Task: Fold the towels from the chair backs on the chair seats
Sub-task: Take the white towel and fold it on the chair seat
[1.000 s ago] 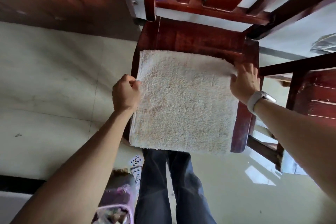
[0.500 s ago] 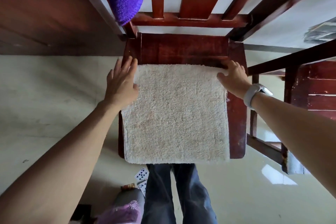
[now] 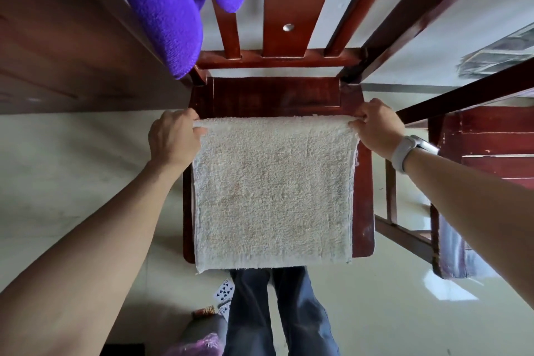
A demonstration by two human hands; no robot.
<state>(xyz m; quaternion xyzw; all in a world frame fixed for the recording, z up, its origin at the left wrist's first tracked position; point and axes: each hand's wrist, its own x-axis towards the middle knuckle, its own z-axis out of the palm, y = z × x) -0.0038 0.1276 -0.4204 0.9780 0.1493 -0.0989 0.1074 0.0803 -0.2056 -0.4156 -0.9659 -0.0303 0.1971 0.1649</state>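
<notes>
**Both hands on the far corners of the cream towel**

From my feed, a good deal is cut off. The purple towel (image 3: 161,6) hangs over the chair back (image 3: 284,9), and its upper part runs out of the top of the picture, as do the slats. A white tag up there is too blurred for me to read. Most of the chair seat (image 3: 274,92) is hidden under the cream towel (image 3: 273,191), which lies flat on it; only the seat's far strip and its side edges show. The towel's near edge hangs just over the seat's front.

My left hand (image 3: 173,139) has its fingers curled around the towel's far left corner, thumb on top. My right hand (image 3: 375,127), with a white watch (image 3: 407,150) at the wrist, pinches the far right corner, fingertips tucked under the edge.

Below the seat's front edge I see legs in dark trousers (image 3: 277,312), with playing cards (image 3: 224,292) on the pale glossy floor (image 3: 57,182) just left of them. Something pink and fuzzy sits at the bottom edge; I cannot tell what it is. Right of the seat stands more red-brown wooden furniture (image 3: 491,147), partly out of frame.
</notes>
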